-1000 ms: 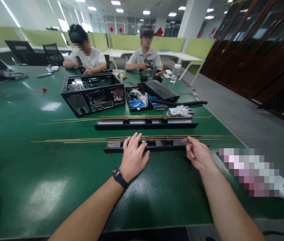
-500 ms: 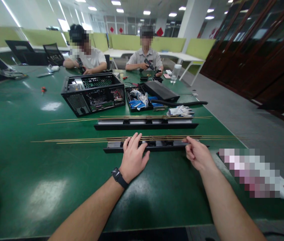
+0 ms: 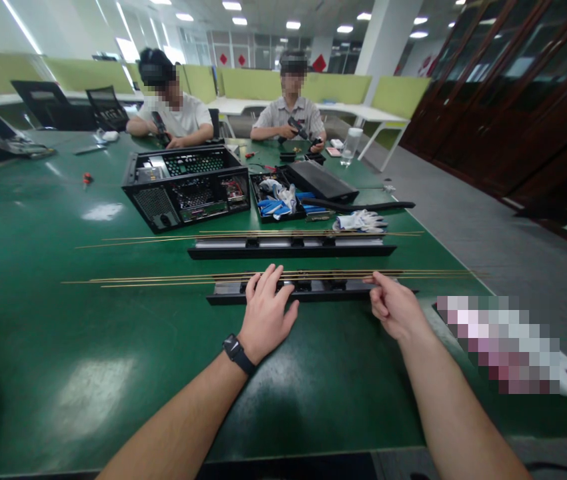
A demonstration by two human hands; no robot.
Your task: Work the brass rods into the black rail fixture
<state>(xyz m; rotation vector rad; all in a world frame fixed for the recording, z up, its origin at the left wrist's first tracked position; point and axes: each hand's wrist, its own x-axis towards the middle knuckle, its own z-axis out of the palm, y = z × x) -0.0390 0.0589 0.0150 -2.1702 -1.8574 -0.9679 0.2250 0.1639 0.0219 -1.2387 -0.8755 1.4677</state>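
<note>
Several thin brass-coloured rods (image 3: 153, 281) lie lengthwise over the nearer black rail (image 3: 323, 299), sticking out past both its ends. My left hand (image 3: 266, 317), with a dark watch on the wrist, rests across the rods and the rail with its fingers spread. Near the rail's right end, my right hand (image 3: 394, 305) pinches a rod between thumb and forefinger, the other fingers curled in. Black brackets sit along the rail, partly covered by my left hand. Beyond it stands a second black rail (image 3: 293, 252) with more brass rods (image 3: 128, 239) over it.
Behind the rails are an open black computer case (image 3: 183, 193), a tray with gloves (image 3: 278, 197), another white glove (image 3: 361, 221) and a black bar (image 3: 368, 205). A blurred-out item (image 3: 503, 347) lies right of my right hand. Two people sit across the green table (image 3: 88, 347).
The nearest rod's left end has slid a little further left. Both my hands look nearly still.
</note>
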